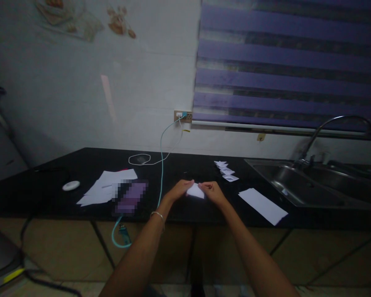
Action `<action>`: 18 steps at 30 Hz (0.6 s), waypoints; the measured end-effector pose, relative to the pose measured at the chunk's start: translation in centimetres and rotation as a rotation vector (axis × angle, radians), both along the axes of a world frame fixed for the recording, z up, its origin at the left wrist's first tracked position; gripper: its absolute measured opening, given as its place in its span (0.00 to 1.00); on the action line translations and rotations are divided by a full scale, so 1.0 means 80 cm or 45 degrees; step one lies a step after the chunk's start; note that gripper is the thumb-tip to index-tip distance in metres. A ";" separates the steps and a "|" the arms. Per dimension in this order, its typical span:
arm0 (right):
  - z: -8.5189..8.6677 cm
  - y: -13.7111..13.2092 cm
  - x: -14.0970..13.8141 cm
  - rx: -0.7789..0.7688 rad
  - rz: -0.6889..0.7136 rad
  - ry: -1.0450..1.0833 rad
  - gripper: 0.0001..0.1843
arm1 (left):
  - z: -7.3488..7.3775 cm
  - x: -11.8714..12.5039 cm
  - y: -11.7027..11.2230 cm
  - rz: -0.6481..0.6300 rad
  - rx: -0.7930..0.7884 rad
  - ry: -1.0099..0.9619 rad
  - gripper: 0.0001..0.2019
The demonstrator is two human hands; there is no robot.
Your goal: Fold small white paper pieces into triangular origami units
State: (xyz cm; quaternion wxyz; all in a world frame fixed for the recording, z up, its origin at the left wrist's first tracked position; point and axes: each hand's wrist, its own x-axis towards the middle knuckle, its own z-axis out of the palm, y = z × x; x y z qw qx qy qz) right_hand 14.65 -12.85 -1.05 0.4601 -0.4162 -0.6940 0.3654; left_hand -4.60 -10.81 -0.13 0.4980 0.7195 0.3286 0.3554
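Both my hands meet over the black countertop [49, 194] near its front edge. My left hand [179, 189] pinches the left side of a small folded white paper [195, 191]. My right hand [212, 191] pinches the paper's right side, fingers curled closed. A thin bracelet [158, 215] circles my left wrist. Several small folded white paper pieces [225, 170] lie a little behind my right hand. A white paper strip [262, 205] lies flat to the right of my right hand.
A stack of white sheets [103, 187] and a blurred purple object [130, 197] lie at left, with a white round object [71, 185] beyond. A teal cable [161, 165] and a white cable [142, 159] run from the wall socket [182, 116]. A steel sink [303, 181] with faucet [336, 123] is at right.
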 end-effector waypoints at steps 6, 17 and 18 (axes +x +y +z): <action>-0.005 0.005 0.000 0.010 -0.104 0.085 0.24 | -0.002 0.003 0.002 0.000 0.077 0.067 0.32; -0.010 0.010 0.002 -0.025 -0.155 0.131 0.23 | -0.010 -0.001 0.009 0.117 0.058 0.080 0.34; -0.010 0.010 0.003 -0.024 -0.160 0.134 0.23 | -0.009 -0.001 0.009 0.126 0.056 0.100 0.34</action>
